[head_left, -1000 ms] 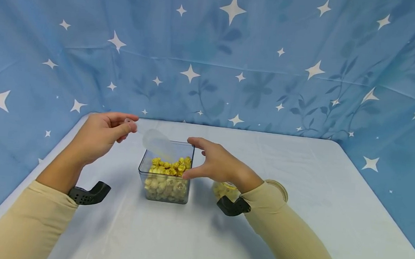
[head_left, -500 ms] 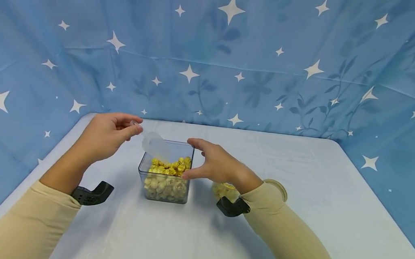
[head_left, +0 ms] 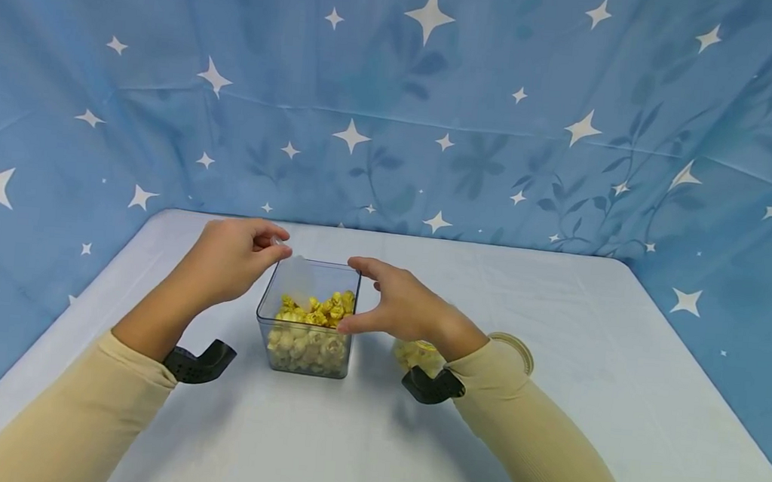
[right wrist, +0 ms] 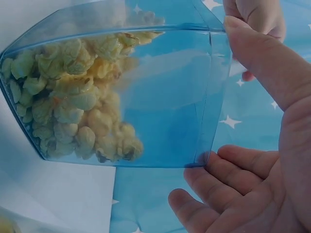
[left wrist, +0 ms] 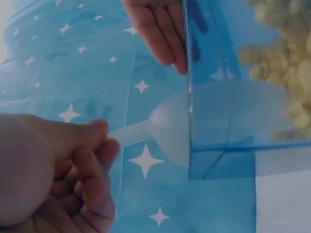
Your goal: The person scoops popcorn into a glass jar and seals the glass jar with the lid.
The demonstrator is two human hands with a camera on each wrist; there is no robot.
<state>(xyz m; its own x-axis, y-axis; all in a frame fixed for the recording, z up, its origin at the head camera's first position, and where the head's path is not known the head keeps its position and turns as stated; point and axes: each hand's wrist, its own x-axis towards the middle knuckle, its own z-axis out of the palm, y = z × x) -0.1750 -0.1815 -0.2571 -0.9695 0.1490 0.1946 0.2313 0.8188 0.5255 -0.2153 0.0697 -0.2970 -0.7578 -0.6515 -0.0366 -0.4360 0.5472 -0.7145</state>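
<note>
Head view: on the counter [head_left: 557, 315], a clear box [head_left: 337, 276] holds popcorn [head_left: 322, 313]; a scoop [head_left: 298, 283] dips into it. Left wrist: the left hand's [left wrist: 63, 165] fingers pinch its handle [left wrist: 130, 134], seemingly to steer. Right wrist: the right hand [right wrist: 286, 141] grips two box corners, fingers wide, likely steadying.

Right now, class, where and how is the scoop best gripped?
Likely by its slim handle, pinched from the person's left: it juts up and out of the transparent box, where the left hand holds it, while the broad bowl slants down toward the popcorn.
</note>
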